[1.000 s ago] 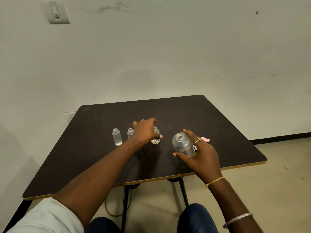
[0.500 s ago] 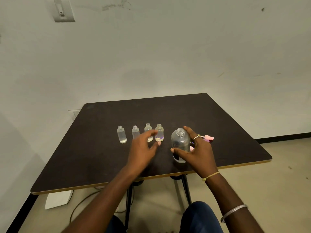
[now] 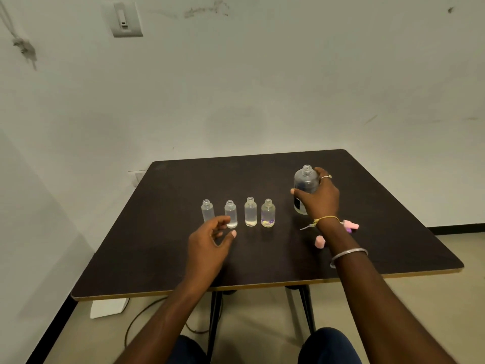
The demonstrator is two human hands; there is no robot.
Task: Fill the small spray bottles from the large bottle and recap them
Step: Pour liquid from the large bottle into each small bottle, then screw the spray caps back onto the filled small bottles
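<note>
- Four small spray bottles (image 3: 250, 212) stand upright in a row near the middle of the table (image 3: 162, 258). They are clear and uncapped, with bare threaded necks.
- Each holds some clear liquid. The rightmost small bottle (image 3: 268, 213) has purple and yellowish bits at its bottom.
- The large bottle (image 3: 305, 183) is upright to the right of the row and farther back. It is clear and uncapped, with a dark label low on its side.
- Our right hand (image 3: 319, 199) grips the large bottle from the right, thumb on its near side and fingers wrapped behind it. We cannot tell whether its base rests on the table.
- Our left hand (image 3: 210, 240) holds nothing. Its fingers are loosely curled, with thumb and forefinger apart, just in front of the two left bottles.
- That forefinger covers part of the base of the second small bottle from the left (image 3: 231, 214). We cannot tell if it touches.
- One pink cap (image 3: 319, 242) lies just left of our right wrist. A pink and purple spray head (image 3: 350, 225) is partly hidden behind the wrist, and a thin pale tube (image 3: 305, 227) pokes out on the other side.
- How full the large bottle is cannot be made out behind our fingers.
- The row sits well back from the table's pale-trimmed near edge. A wide stretch of dark tabletop separates the rightmost small bottle from the large one.
</note>
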